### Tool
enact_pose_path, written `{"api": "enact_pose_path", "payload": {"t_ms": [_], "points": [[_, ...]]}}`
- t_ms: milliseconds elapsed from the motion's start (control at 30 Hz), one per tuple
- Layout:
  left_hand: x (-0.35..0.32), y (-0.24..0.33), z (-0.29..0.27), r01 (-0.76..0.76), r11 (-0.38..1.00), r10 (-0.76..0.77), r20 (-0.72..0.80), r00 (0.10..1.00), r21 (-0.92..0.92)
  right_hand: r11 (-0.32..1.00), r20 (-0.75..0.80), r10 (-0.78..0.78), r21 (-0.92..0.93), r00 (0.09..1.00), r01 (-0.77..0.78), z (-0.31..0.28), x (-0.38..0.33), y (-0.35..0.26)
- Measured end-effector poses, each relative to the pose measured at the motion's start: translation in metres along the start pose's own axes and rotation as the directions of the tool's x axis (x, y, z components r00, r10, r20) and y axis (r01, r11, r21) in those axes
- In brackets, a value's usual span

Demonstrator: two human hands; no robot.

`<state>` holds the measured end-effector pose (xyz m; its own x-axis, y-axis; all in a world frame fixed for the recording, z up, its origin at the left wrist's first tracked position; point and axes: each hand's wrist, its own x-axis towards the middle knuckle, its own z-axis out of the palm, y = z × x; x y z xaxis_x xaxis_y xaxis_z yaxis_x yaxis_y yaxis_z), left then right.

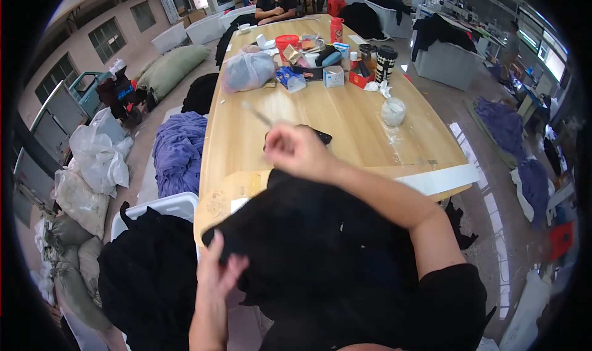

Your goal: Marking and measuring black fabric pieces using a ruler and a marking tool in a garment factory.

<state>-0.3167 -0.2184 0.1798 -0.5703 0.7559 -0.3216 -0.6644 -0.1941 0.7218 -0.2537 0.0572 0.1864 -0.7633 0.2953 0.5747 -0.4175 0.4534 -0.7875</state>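
Note:
A black garment lies bunched over the near edge of a long wooden table. My left hand grips its left edge below the table corner. Above the cloth's far edge, my right hand is raised with fingers pinched on a thin blurred stick-like tool that points up and left. A dark flat object lies on the table just behind that hand.
A white cup, a tied plastic bag, bottles, boxes and a red container crowd the table's far half. A person in black sits at the far end. White bins with purple cloth and black cloth stand left; sacks beyond.

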Motion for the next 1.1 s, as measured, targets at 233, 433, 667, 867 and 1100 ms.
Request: {"api": "enact_pose_path", "payload": {"t_ms": [233,433,667,867,1100], "points": [[0.102,0.007,0.144,0.046,0.998,-0.06,0.375,0.925,0.045,0.99,-0.26,0.129,-0.03,0.957,-0.141,-0.022,-0.06,-0.064],[0.169,0.059,0.233,-0.06,0.944,-0.043,0.302,0.952,0.324,0.79,-0.593,0.082,-0.451,0.801,-0.414,-0.108,-0.069,-0.01],[0.127,0.032,0.28,-0.079,0.854,-0.145,0.382,0.913,0.513,0.972,-0.454,-0.209,-0.193,0.866,0.134,-0.116,-0.019,-0.064],[0.122,0.056,0.287,-0.155,0.777,-0.147,0.416,0.897,0.61,0.916,-0.553,-0.232,-0.402,0.8,-0.012,-0.123,-0.012,-0.033],[0.231,0.211,0.302,-0.578,0.585,0.41,0.408,0.816,0.569,0.802,-0.602,-0.214,-0.558,0.769,-0.214,-0.187,-0.027,0.011]]}}
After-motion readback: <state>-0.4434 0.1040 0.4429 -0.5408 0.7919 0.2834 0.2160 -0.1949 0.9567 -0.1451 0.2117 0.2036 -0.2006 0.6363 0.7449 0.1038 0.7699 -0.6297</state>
